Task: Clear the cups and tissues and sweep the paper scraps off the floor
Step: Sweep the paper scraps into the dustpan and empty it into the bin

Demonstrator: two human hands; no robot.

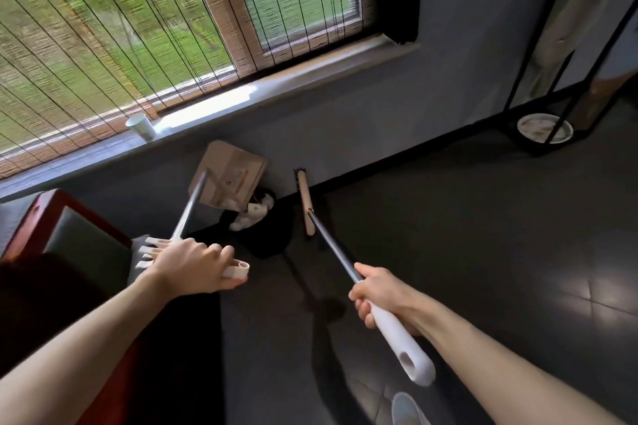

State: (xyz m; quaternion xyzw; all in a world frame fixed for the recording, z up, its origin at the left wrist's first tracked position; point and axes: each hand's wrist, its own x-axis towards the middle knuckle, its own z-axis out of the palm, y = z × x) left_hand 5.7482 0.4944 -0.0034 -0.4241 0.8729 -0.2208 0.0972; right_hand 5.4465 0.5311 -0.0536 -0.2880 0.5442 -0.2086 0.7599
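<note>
My left hand (196, 266) grips the white comb-toothed handle of a beige dustpan (234, 179), which is tipped up over a black bin (266, 235). White tissues and scraps (252, 214) lie in the bin under the pan's lip. My right hand (379, 293) grips the white handle of a broom; its metal shaft runs up to the wooden broom head (306, 203), which rests on the floor by the wall, right of the bin. A white paper cup (139, 126) stands on the window sill at the left.
A red-framed chair or bench (69, 235) with a grey seat is at the left edge. A black metal stand (552, 79) with a white round dish (544, 128) at its base is at the far right. Dark tiled floor (483, 235) spreads to the right.
</note>
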